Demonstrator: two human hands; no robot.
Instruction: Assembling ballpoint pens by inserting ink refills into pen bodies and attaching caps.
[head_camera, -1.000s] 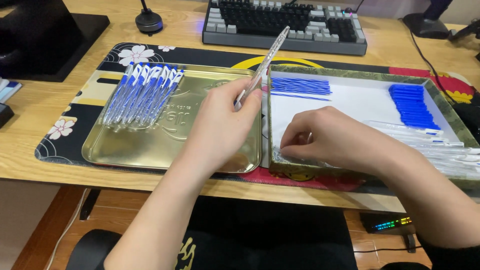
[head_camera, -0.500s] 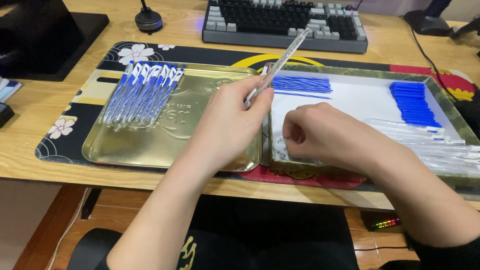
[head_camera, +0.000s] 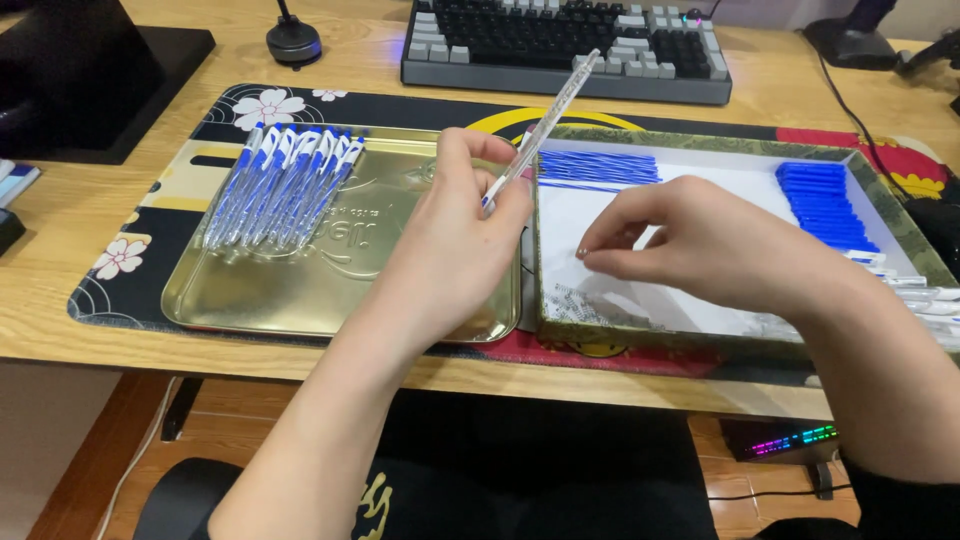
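Observation:
My left hand (head_camera: 455, 235) holds a clear pen barrel (head_camera: 545, 125) tilted up and to the right, over the seam between two trays. My right hand (head_camera: 695, 240) hovers low over the white-floored box tray (head_camera: 700, 150), fingertips pinched together near its left part; whether something small sits between them I cannot tell. A row of thin blue refills (head_camera: 598, 168) lies at the box's back left, and a stack of blue caps (head_camera: 820, 200) at its back right. A gold metal tray (head_camera: 300, 290) to the left bears several assembled blue-capped pens (head_camera: 285, 185).
A dark keyboard (head_camera: 565, 45) lies behind the trays on a patterned desk mat (head_camera: 180, 200). A black monitor base (head_camera: 90, 70) stands at the far left, a small round black stand (head_camera: 293, 40) behind. More clear barrels (head_camera: 925, 295) lie at the box's right edge.
My left hand has lifted the clear barrel slightly and shifted it right. My right hand has risen from the box floor and moved left toward the barrel's lower end.

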